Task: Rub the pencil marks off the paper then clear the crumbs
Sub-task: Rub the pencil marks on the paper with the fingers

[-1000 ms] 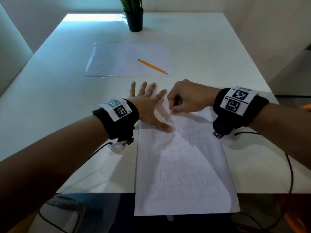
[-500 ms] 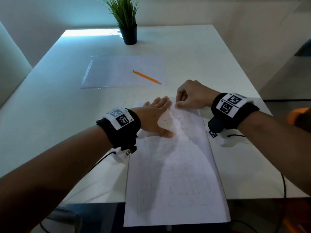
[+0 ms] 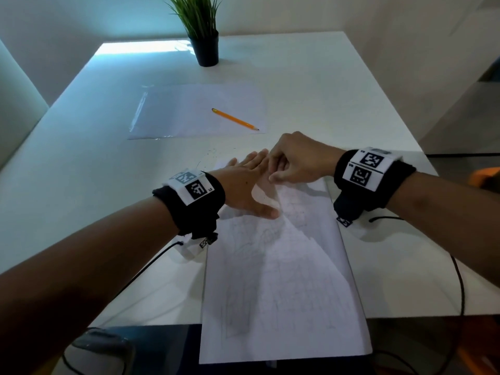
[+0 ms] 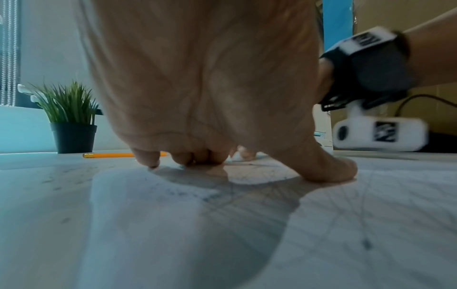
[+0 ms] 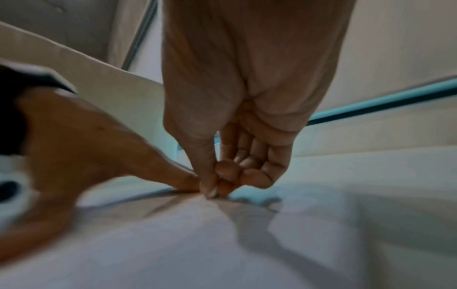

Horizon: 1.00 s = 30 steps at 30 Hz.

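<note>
My left hand (image 3: pixel 243 185) lies flat, fingers straight, pinning the paper (image 3: pixel 284 280) at its far end. Beside it my right hand (image 3: pixel 295 161) pinches something unseen there; the sheet's long axis runs back toward me.

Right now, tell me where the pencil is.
In the head view the pencil lies on the far sheet, toward its right edge, beyond both hands and in front of the potted plant.

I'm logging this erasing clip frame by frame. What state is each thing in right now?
paper: flat on the table, near end over the edge, faint pencil marks remain
left hand: fingers straight, pressing the paper down
right hand: fingers curled, tips pinched at the paper's far end; the eraser itself can't be made out
pencil: lying unused on a second sheet
crumbs: scattered on the table
</note>
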{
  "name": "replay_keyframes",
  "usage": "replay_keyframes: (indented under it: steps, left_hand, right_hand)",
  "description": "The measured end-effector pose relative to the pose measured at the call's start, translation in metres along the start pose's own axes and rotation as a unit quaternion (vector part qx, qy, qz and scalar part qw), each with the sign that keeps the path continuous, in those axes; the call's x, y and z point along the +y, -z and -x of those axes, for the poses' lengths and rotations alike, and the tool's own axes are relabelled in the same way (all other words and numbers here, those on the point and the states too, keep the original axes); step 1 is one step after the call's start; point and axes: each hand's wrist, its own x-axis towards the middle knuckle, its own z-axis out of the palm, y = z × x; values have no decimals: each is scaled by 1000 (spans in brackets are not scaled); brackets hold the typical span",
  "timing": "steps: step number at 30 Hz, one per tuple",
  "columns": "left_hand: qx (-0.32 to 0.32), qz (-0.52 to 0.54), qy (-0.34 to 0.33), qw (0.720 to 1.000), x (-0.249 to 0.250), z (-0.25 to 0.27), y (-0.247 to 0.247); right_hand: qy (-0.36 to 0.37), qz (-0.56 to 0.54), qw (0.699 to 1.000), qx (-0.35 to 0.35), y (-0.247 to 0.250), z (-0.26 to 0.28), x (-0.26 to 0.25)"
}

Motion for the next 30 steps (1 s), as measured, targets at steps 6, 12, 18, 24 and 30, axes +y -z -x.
replay_keyframes:
  steps: [6,12,18,24,30]
  left_hand:
    - [6,-10,-4,1000,1,2,-1]
    - [4,-29,9,1000,3,2,0]
    - [8,-24,5,1000,4,3,0]
    - [4,-27,-6,1000,6,4,1]
    - [3,-29,11,1000,7,6,4]
  right_hand:
    - [21,7,1000,8,-7,4,-9]
    - [-24,17,999,40,3,1,-2]
    - [-11,37,999,14,5,4,-9]
    - [36,43,998,-39,-9,10,-28]
    - [-13,49,999,6,1,4,-20]
